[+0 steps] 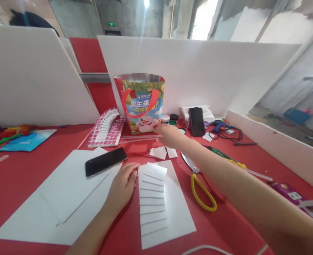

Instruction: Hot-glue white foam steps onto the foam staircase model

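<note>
My left hand (124, 182) rests on the red table with its fingers loosely stretched and nothing visible in it. It lies beside a white sheet (180, 216) bearing a stepped row of overlapping white strips (152, 202). My right hand (169, 135) reaches forward to the base of a printed carry bag (145, 106). Its fingers are blurred and partly hidden, close to thin translucent sticks (140, 137), and I cannot make out a hold. Small white offcuts (158, 152) lie just below it. Scissors with yellow handles (202, 194) lie under my right forearm.
A black phone (105, 162) lies on white boards (39, 212) at left. Behind stands a pink-dotted board with white strips (105, 127). Lidded jars (172, 123), an upright phone (197, 121) and a blue glue gun (220, 125) with its cord sit at back right.
</note>
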{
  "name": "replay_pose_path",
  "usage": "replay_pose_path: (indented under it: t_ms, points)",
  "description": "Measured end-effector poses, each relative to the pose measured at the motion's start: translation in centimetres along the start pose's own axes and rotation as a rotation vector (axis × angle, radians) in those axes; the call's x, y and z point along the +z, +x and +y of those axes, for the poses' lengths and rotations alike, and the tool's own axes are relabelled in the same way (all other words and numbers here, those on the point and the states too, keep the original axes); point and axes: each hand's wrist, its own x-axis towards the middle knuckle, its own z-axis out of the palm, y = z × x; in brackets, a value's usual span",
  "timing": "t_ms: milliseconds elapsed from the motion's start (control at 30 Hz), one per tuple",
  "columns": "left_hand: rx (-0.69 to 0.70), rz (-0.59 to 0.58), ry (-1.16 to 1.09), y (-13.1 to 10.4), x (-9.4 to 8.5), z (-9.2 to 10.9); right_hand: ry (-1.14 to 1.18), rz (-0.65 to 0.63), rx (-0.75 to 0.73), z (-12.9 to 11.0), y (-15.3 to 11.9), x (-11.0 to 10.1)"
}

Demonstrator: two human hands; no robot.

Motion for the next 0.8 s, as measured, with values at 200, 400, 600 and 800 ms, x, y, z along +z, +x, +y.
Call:
replay_pose_path:
  t_ms: [200, 400, 600, 800]
  points:
    - [0.034, 0.036, 0.028, 0.0, 0.2, -0.5, -0.114, -0.044, 0.123, 5.9, -4.0, 3.6]
    - [0.043, 0.043, 0.045, 0.0, 0.2, -0.7, -0.145, -0.046, 0.109, 5.2, -3.5, 5.3]
    - [0.058, 0.058, 0.016, 0.1, 0.1, -0.6, -0.114, -0.032, 0.129, 5.3, -2.8, 5.6]
    - [0.049, 0.05, -0.009, 0.1, 0.1, -0.6, 0.123, 0.104, 0.249, 5.5, -3.2, 4.2]
